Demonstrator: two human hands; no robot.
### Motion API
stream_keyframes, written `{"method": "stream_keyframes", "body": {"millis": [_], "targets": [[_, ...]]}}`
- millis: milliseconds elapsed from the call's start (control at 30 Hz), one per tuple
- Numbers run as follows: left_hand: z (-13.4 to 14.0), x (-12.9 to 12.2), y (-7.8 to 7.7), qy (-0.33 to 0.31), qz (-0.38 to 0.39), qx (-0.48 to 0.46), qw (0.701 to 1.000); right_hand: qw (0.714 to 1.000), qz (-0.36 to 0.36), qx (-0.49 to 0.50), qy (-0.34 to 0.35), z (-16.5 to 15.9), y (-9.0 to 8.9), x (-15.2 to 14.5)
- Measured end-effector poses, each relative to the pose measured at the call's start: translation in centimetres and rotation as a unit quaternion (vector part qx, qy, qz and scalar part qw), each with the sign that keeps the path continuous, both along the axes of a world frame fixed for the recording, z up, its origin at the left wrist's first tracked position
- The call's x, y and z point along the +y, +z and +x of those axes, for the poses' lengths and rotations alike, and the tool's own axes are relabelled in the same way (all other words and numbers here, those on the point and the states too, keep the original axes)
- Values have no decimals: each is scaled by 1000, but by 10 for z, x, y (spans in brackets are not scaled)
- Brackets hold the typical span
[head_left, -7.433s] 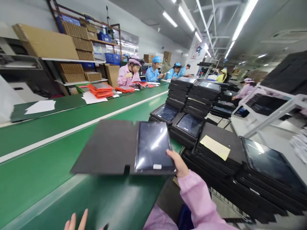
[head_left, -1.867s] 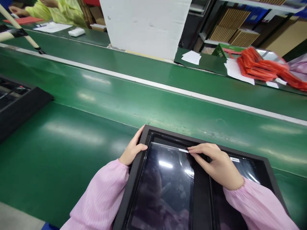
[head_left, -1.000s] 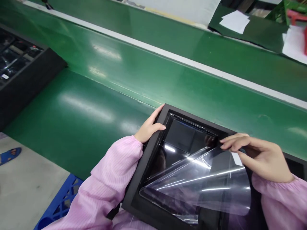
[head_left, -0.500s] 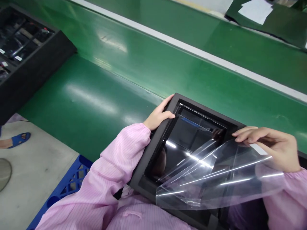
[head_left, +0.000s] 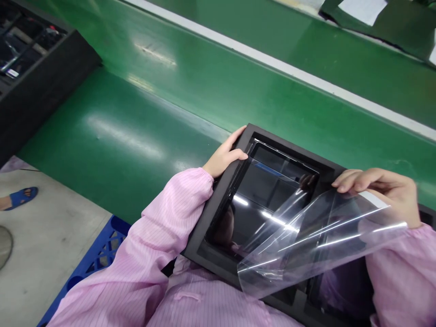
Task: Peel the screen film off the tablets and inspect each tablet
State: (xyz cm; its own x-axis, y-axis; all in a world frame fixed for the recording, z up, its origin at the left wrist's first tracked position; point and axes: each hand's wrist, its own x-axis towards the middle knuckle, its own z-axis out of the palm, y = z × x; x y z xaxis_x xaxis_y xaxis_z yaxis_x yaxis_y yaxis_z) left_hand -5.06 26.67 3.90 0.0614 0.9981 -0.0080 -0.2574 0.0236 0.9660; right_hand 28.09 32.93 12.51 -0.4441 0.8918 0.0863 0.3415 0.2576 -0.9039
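A black foam tray (head_left: 211, 217) lies in front of my body, holding a glossy black screen panel (head_left: 247, 193) in its near compartment. My left hand (head_left: 225, 154) grips the tray's upper left edge, thumb on the rim and fingers along the outer side. Between the fingers and thumb of my right hand (head_left: 384, 190), a clear plastic film (head_left: 327, 240) with a white tab is pinched. The film is curled and lifted over the right part of the panel, its lower edge hanging over the tray's near side. Part of another dark panel (head_left: 347, 290) shows beneath the film.
Beneath and beyond is a green work surface (head_left: 126, 150) with a pale strip (head_left: 272, 68) across it. Another black foam tray (head_left: 44, 86) with items sits at far left. A blue plastic crate (head_left: 98, 259) stands below the edge. Someone's foot in a blue slipper (head_left: 23, 198) is on the floor.
My right hand has drawn the film farther up and right, and its loose lower edge has moved right, uncovering more of the panel. My left hand keeps its grip on the tray.
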Motion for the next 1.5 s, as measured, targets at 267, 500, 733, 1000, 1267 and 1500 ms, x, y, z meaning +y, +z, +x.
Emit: {"method": "stream_keyframes", "body": {"millis": [267, 500, 733, 1000, 1267, 1500], "targets": [[0, 0, 2, -1, -5, 10, 1000, 999, -3, 32, 10, -6, 3, 0], [0, 0, -1, 18, -1, 14, 1000, 998, -28, 49, -6, -10, 2, -4], [-1, 0, 0, 28, -2, 40, 999, 999, -43, 24, 6, -8, 6, -10], [-4, -1, -5, 51, -1, 74, 996, 991, 39, -110, 65, -23, 16, -15], [-3, -9, -3, 54, -19, 69, 996, 997, -5, -37, 69, -47, 27, -22], [-11, -20, 4, -64, 42, 115, 990, 984, -143, 95, 44, -86, 38, -32]]}}
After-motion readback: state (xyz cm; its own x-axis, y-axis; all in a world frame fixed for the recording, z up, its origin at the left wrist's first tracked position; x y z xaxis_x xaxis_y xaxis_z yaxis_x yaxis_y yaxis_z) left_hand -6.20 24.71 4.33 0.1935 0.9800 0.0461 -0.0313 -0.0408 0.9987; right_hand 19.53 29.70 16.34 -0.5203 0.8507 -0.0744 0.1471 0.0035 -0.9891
